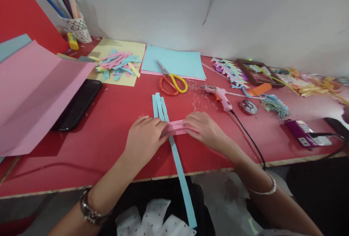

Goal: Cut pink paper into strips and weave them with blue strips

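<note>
A folded pink paper strip (176, 127) stretches between my two hands, just above the red table. Its left end is gripped by my left hand (147, 136), the fingers closed over it. My right hand (203, 128) pinches the other end. Beneath the pink paper lie several light blue paper strips (160, 108). One long blue strip (182, 181) runs toward me and hangs past the table's front edge. Scissors (173, 82) with one red and one yellow handle lie beyond my hands, partly on a stack of blue sheets (174, 61).
Cut strips (120, 63) are piled on a yellow sheet. To the right lie a pink glue gun (218, 94) with its cord, a purple power adapter (301, 132) and a wooden frame (259, 70). Pink sheets (38, 94) overlap a black phone (79, 107); a pen cup (79, 28) stands behind.
</note>
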Action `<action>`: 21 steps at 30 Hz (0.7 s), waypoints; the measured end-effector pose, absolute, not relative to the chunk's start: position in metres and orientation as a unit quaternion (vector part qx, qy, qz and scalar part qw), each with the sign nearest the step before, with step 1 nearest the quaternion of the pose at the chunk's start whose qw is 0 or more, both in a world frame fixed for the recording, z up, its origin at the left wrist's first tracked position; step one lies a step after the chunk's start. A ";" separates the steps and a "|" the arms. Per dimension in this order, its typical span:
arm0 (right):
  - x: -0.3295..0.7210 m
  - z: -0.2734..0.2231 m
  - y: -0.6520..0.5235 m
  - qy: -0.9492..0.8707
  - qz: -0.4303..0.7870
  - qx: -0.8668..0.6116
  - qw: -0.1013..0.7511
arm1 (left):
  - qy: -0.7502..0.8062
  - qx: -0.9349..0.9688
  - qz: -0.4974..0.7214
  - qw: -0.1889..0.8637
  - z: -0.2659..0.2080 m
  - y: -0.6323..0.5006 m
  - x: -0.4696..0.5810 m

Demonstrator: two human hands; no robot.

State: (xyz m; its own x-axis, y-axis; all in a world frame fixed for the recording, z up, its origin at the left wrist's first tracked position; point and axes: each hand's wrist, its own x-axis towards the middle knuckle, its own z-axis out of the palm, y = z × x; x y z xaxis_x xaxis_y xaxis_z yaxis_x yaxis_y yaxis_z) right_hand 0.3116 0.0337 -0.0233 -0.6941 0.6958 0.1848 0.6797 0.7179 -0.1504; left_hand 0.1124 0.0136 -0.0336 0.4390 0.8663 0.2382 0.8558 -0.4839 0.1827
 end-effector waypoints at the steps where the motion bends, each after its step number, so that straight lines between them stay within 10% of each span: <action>1: 0.312 -0.024 0.034 -0.925 0.022 -0.365 0.106 | 0.509 0.847 0.149 0.021 -0.033 0.013 0.112; 21: 0.308 -0.003 0.047 -0.882 0.181 -0.435 0.034 | 0.539 0.830 0.143 0.012 -0.035 0.011 0.114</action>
State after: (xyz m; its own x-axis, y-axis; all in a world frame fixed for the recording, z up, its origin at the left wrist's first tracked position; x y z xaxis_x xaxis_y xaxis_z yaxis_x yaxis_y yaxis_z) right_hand 0.3085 0.0469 -0.0032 -0.6195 0.7789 -0.0971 0.7543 0.5566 -0.3482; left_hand 0.1138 0.0113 -0.0351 0.3787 0.8979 0.2245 0.8909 -0.4194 0.1746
